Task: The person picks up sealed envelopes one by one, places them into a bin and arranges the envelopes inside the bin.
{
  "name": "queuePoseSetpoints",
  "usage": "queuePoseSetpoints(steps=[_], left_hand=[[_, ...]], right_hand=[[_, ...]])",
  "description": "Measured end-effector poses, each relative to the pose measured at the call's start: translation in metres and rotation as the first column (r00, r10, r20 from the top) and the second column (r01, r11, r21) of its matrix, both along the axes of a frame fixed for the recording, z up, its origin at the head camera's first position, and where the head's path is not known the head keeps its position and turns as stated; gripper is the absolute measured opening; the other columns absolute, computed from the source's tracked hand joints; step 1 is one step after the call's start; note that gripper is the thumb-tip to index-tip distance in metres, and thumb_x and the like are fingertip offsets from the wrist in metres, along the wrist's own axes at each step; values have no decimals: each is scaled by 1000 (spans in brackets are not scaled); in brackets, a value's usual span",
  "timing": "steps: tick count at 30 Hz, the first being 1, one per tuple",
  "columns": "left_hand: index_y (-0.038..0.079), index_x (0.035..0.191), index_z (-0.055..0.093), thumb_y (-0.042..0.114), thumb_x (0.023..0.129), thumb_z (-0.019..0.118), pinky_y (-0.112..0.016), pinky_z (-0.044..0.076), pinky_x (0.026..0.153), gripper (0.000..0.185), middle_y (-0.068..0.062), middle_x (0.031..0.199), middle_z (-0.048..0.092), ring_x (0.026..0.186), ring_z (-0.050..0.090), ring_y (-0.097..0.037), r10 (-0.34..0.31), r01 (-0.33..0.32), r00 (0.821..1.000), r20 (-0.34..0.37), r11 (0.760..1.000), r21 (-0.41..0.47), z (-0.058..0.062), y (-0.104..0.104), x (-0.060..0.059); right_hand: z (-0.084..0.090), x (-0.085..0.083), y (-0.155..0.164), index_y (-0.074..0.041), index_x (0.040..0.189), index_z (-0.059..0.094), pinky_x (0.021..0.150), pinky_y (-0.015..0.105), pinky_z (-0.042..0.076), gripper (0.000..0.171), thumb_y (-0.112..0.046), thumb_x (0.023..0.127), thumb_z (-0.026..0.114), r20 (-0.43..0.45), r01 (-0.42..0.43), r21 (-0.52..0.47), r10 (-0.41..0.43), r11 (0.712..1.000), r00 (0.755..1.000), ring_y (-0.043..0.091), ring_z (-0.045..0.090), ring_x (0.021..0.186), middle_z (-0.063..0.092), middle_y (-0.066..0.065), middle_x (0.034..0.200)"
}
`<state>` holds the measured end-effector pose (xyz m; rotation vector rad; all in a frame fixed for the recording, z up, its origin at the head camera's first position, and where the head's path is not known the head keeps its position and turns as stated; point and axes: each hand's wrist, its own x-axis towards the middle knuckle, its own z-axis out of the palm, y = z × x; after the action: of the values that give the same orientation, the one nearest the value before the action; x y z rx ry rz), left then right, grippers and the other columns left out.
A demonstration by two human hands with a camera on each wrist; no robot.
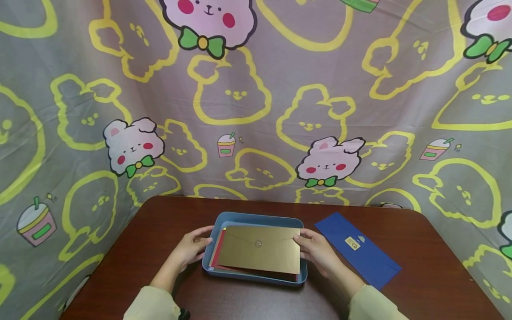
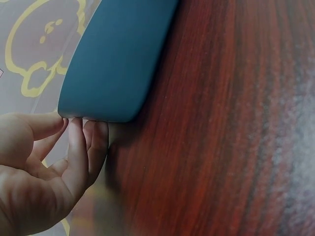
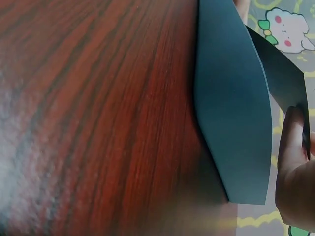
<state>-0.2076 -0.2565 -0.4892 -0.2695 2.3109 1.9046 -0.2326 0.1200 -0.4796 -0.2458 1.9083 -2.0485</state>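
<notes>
A blue tray [image 1: 256, 218] sits mid-table and holds a stack of envelopes with a gold envelope [image 1: 260, 254] on top. My left hand [image 1: 205, 240] rests at the tray's left side. In the left wrist view its fingertips [image 2: 76, 135] lie fairly straight against the tray's outer wall [image 2: 118, 59] near a corner. My right hand [image 1: 302, 243] pinches the gold envelope's right edge. In the right wrist view the thumb [image 3: 293, 162] lies on the envelope's edge [image 3: 283, 83], which is tilted up above the tray's wall [image 3: 231, 113].
A dark blue envelope [image 1: 358, 252] with a small gold sticker lies flat on the brown wooden table [image 1: 432, 275], to the right of the tray. A cartoon-print cloth [image 1: 256, 111] hangs behind and around the table. Red envelopes [image 1: 218, 255] show under the gold one.
</notes>
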Motion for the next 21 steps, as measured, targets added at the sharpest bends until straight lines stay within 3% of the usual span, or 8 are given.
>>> queuePoseSetpoints(steps=[3, 6, 12, 21], left_hand=[[4, 145, 56, 6, 104, 60, -35, 57, 72, 41, -16, 110, 71, 93, 66, -21, 5, -5, 1000, 0, 1000, -7, 0, 0, 0], [4, 145, 55, 8, 104, 60, -36, 57, 73, 42, -18, 112, 71, 94, 66, -22, 3, -3, 1000, 3, 1000, -19, 0, 0, 1], [5, 146, 54, 9, 104, 60, -38, 58, 74, 43, -19, 115, 70, 97, 67, -24, -5, 5, 1000, 9, 1000, -20, 0, 0, 2], [4, 145, 55, 7, 104, 60, -38, 58, 74, 42, -17, 112, 71, 97, 67, -24, 8, -8, 1000, 6, 1000, -24, 0, 1, 1]], right_hand=[[1, -2, -1, 16, 129, 51, 76, 32, 59, 36, -11, 106, 56, 2, 10, 24, -10, 1000, 1000, 15, 72, 87, 73, 7, 100], [3, -3, 0, 19, 132, 49, 66, 29, 58, 43, -11, 104, 59, -32, 38, 125, -34, 991, 999, 14, 70, 75, 71, 6, 91], [7, -8, 4, 17, 138, 52, 49, 23, 46, 49, -11, 99, 66, -152, 71, 321, -23, 944, 988, 12, 57, 54, 63, 4, 76], [5, -9, 12, 14, 138, 54, 46, 23, 46, 46, -2, 97, 66, -208, 67, 394, 18, 917, 978, 14, 57, 51, 69, 10, 79]])
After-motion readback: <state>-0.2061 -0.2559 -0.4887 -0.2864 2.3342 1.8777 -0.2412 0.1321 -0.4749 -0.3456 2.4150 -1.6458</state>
